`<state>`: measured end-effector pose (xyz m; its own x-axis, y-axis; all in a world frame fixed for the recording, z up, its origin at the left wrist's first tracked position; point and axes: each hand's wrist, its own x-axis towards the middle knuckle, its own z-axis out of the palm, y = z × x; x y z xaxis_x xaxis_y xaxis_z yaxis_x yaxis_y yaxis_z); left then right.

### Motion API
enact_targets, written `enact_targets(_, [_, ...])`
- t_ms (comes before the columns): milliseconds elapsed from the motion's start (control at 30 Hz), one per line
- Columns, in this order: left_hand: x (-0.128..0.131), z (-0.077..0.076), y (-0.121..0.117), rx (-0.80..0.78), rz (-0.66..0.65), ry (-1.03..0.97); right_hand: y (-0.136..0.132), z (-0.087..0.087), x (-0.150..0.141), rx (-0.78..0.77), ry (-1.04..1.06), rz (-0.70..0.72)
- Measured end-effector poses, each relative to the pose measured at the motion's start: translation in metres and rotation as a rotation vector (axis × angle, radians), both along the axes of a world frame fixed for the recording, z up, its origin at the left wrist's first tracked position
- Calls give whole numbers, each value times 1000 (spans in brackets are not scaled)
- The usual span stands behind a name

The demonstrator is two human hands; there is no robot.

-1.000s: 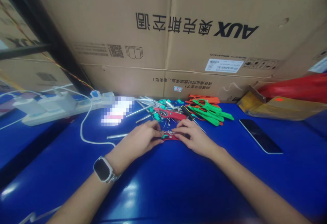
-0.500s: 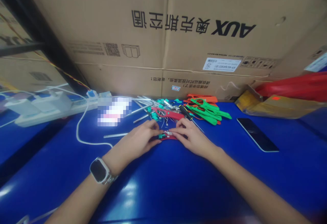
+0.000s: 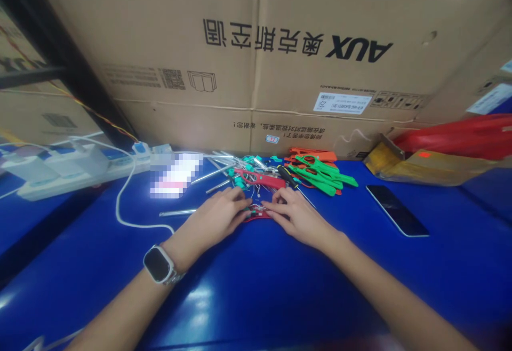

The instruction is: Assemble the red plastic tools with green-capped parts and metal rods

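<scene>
A small red plastic lighter casing half [image 3: 262, 216], with green and white parts and thin wires in it, lies low over the blue table between my hands. My left hand [image 3: 222, 212] pinches its left end near a green piece. On the other side my right hand [image 3: 301, 216] has its fingertips closed at the right end, over the white wires. Just beyond my fingers is another red lighter casing [image 3: 266, 181], in front of a heap of metal tubes and green parts [image 3: 239, 179]. A black-and-yellow screwdriver [image 3: 288, 177] rests beside it.
Green casings [image 3: 322, 177] and orange casings [image 3: 316, 154] are piled at the back. A phone [image 3: 397, 210] lies at right, a power strip [image 3: 82, 178] and white cable [image 3: 120, 207] at left. One metal tube [image 3: 178, 213] is beside my left hand. A cardboard box [image 3: 280, 84] stands behind.
The view has shifted slightly, so the scene sits a little further left. My left fingertips have drawn back slightly along the red casing; the right ones stay at its right end.
</scene>
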<state>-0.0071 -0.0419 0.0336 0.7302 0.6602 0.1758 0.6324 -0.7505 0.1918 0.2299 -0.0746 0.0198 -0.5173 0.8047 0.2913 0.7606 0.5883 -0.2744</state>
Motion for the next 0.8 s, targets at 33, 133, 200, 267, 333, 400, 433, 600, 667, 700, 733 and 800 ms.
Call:
enact_targets(33, [1,-1,1,7,-6,-19,0,-1,0,0,7,-1])
enact_targets(133, [4,-2,2,-41,-40,-90,0,-3,0,9,36,-6])
enact_targets(200, [7,-2,1,-82,-55,-125,0,-4,-1,24,47,-17])
enact_targets(267, [8,-2,1,-91,-59,-144,0,-3,-3,53,50,-34])
enact_targets(333, [8,-3,0,-86,-68,-149,-2,-3,-4,93,51,-48])
enact_targets(400, [7,-4,0,-85,-77,-149,-3,-2,-5,125,53,-45])
enact_targets(433, [6,-5,0,-87,-81,-149,-4,-1,-6,137,55,-38])
enact_targets(600, [6,-11,1,-86,-91,-174,-6,-1,-8,179,64,16])
enact_targets(667, [6,-12,1,-85,-92,-182,-6,0,-9,170,64,13])
enact_targets(700, [6,-12,1,-86,-93,-185,-6,0,-10,159,65,5])
enact_targets(733, [6,-11,1,-88,-92,-186,-6,1,-11,148,67,-4])
enact_targets(800, [7,-10,0,-98,-91,-187,-6,2,-13,133,68,-14])
